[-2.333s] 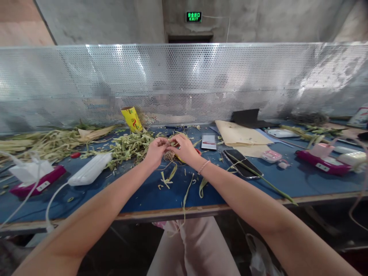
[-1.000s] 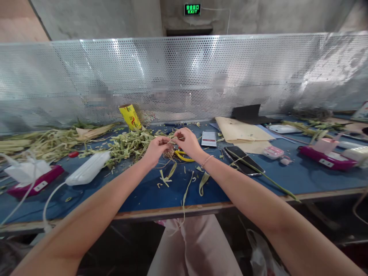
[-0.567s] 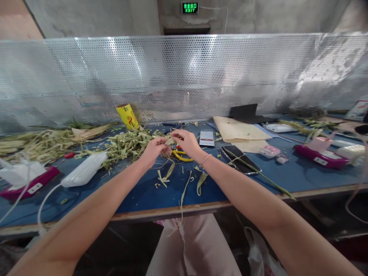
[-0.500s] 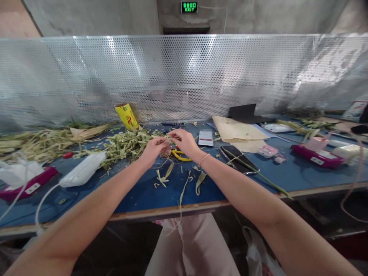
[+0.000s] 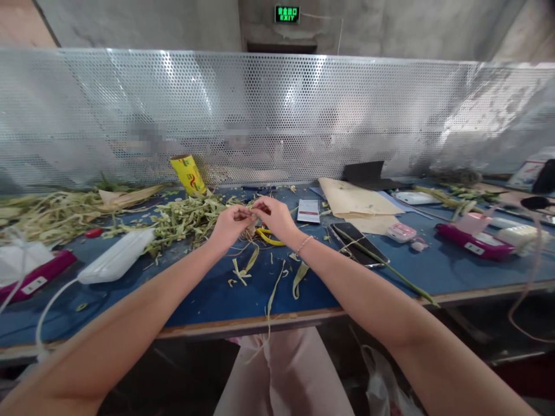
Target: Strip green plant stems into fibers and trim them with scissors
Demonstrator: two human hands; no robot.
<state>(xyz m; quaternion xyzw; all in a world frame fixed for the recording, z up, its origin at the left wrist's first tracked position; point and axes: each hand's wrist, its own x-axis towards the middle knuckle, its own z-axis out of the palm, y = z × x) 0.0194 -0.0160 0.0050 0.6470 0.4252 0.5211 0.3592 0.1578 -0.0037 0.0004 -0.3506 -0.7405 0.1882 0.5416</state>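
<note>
My left hand (image 5: 232, 224) and my right hand (image 5: 274, 215) meet over the blue table (image 5: 255, 294), fingertips pinched close together. Whatever lies between the fingers is too small and covered to make out. Just below them is a tangle of thin fibres (image 5: 248, 236), partly hidden by the hands. A yellow-handled tool (image 5: 269, 237) lies under my right hand, its head covered. Left of my left hand spreads a heap of pale green dried leaf pieces (image 5: 184, 219). Loose strips (image 5: 245, 267) and a long strip (image 5: 272, 297) lie nearer the table's front edge.
A yellow tube-like container (image 5: 189, 175) leans behind the heap. To the right are a small white box (image 5: 309, 211), brown paper (image 5: 358, 199), a phone (image 5: 359, 245) with a green stem (image 5: 401, 274) across it, and a pink case (image 5: 401, 232). A white power strip (image 5: 116, 257) lies left.
My fingertips stay together, with my left fingers pressing slightly closer to the right ones. The view has shifted a little; the table items look unmoved.
</note>
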